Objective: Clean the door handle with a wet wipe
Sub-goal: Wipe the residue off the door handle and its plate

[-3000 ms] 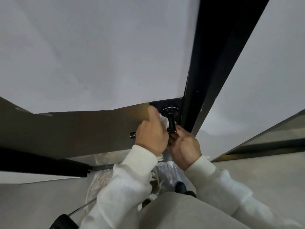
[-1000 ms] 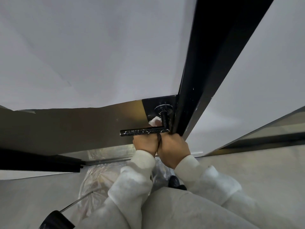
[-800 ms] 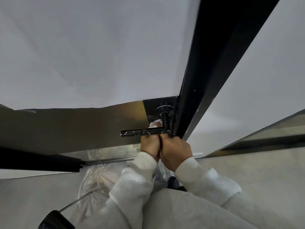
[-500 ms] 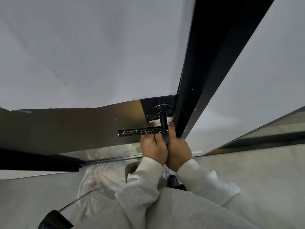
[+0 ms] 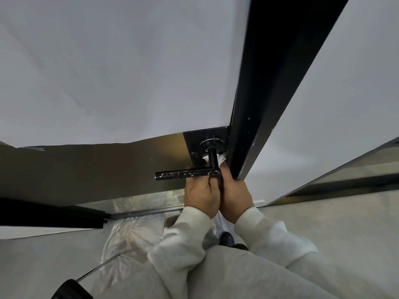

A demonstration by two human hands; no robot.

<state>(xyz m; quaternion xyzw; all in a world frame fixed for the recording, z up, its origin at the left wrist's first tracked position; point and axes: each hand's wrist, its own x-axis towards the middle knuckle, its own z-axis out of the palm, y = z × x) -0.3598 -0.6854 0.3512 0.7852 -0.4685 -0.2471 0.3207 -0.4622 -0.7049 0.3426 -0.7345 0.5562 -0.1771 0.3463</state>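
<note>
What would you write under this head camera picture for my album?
Two hands, left hand and right hand, press a white wipe behind a black door handle.

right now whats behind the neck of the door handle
A white wet wipe shows on both sides of the door handle neck, against the black plate. The hands hide how it is held.

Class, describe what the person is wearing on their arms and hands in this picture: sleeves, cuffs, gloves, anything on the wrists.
Both arms are covered by long, off-white sleeves of a soft, fleecy fabric, each ending in a ribbed cuff at the wrist. The left hand and right hand are bare: no gloves. No rings, watch or bracelets show from this angle.
</note>
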